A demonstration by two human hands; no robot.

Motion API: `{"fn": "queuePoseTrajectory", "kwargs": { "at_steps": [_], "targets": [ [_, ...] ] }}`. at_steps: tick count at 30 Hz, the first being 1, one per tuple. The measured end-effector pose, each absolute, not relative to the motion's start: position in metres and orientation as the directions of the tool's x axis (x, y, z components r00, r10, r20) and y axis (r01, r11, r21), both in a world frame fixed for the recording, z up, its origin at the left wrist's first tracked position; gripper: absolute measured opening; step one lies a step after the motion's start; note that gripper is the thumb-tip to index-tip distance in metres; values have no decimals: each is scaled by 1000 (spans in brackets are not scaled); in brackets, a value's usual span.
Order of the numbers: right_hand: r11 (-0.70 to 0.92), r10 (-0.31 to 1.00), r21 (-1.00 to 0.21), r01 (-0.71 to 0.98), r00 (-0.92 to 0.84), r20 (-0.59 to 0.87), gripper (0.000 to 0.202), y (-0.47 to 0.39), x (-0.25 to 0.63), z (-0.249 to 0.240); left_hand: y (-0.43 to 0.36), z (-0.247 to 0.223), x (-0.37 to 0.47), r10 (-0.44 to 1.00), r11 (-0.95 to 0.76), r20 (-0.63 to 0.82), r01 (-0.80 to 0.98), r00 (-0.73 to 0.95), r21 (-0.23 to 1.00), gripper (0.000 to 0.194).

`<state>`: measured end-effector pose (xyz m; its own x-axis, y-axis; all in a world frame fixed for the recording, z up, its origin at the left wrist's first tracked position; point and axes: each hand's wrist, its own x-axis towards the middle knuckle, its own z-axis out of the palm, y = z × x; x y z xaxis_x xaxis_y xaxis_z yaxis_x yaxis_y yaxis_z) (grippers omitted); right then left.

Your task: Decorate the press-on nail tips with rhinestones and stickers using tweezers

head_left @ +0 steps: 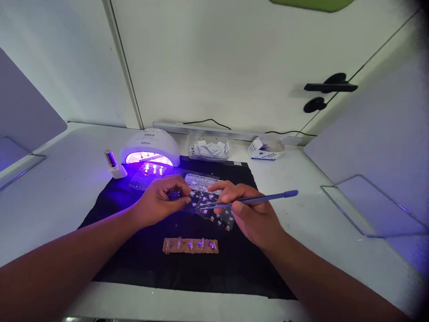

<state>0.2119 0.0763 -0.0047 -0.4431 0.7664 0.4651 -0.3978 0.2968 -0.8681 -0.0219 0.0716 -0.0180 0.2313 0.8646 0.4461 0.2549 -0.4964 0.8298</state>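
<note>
Our right hand (253, 210) clamps tweezers (270, 197); what our left hand (164, 199) holds, we cannot tell. Slipping could scratch the sticker sheet (219, 219).

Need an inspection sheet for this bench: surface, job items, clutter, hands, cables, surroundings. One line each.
Surface: black cloth spread over a white table.
Job's things: tweezers; patterned sheet; clear compartment case; tan strip bearing five clear pieces; lit lamp, clear sheet in front.
Clutter: bottle beside the lamp; clear bin of white packets and open box behind the cloth.
Grippers: right hand holds the tweezers; left hand has fingers near the patterned sheet, grip unclear.
Cables: two thin dark ones along the back.
Surroundings: white door with black handle; side panels left and right.
</note>
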Motion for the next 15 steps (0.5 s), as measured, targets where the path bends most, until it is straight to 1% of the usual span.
{"fn": "queuePoseTrajectory", "kwargs": {
  "at_steps": [2, 4, 6, 8, 10, 12, 15],
  "targets": [
    [314, 755, -855, -413, -437, 488, 10, 73, 209, -8, 65, -15, -17, 861, -502, 448, 253, 241, 827, 7],
    [372, 738, -831, -413, -412, 535, 12, 70, 210, -11, 60, -13, -13, 858, -504, 446, 249, 253, 827, 15],
    [487, 693, -789, -375, -385, 610, 15, 68, 212, -14, 55, -12, -10, 857, -503, 441, 247, 265, 829, 26],
    [607, 630, -728, -318, -365, 685, 19, 68, 215, -16, 52, -11, -9, 844, -522, 448, 259, 294, 813, 32],
    [687, 577, -674, -273, -360, 734, 21, 69, 217, -17, 51, -10, -8, 814, -566, 474, 274, 337, 777, 33],
    [723, 549, -649, -237, -375, 747, 20, 70, 220, -18, 52, -9, -7, 789, -600, 494, 284, 366, 748, 32],
    [755, 512, -620, -214, -399, 761, 20, 72, 222, -18, 54, -8, -8, 793, -595, 484, 303, 370, 744, 29]
  ]
}}
